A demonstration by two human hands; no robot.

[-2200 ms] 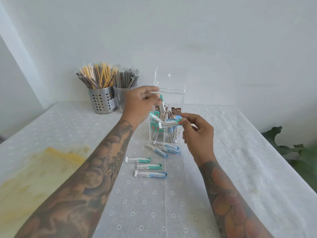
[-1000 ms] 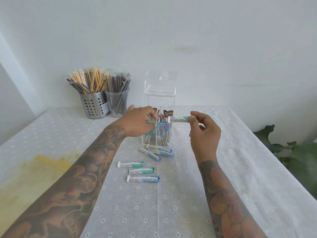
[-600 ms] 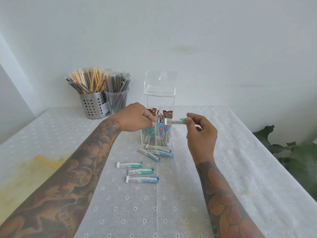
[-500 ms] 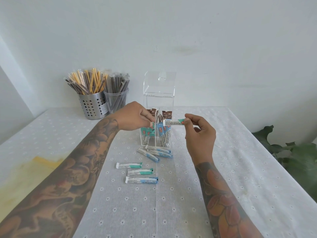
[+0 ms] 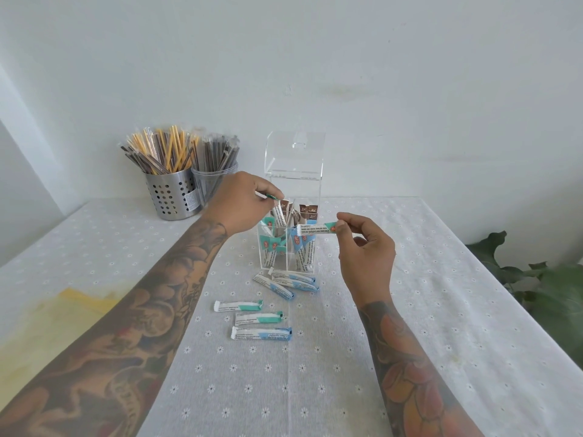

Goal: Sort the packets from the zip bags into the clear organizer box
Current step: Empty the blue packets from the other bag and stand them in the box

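**Box partly filled, six packets left on the counter**

The clear organizer box stands on the counter with its lid raised. Its compartments already hold upright packets: green ones in the near left section, blue ones in the near right, brown ones at the back. So a good share of the sorting looks done.

The left hand pinches a green-tipped packet just above the box's near left section, its lower end already inside the rim. The right hand pinches one end of a second green-tipped packet, held level across the box's front right edge.

In front of the box lie three blue packets in a loose cluster. Nearer the person lie two green packets and another blue packet. To the box's far left, near the counter edge, a yellowish zip bag lies flat; whether it holds more I cannot tell.

Compared with half a second ago, the left hand has lifted slightly and its packet stands more clearly in the opening. The right hand's packet stays level in about the same place, and the loose packets have not moved.
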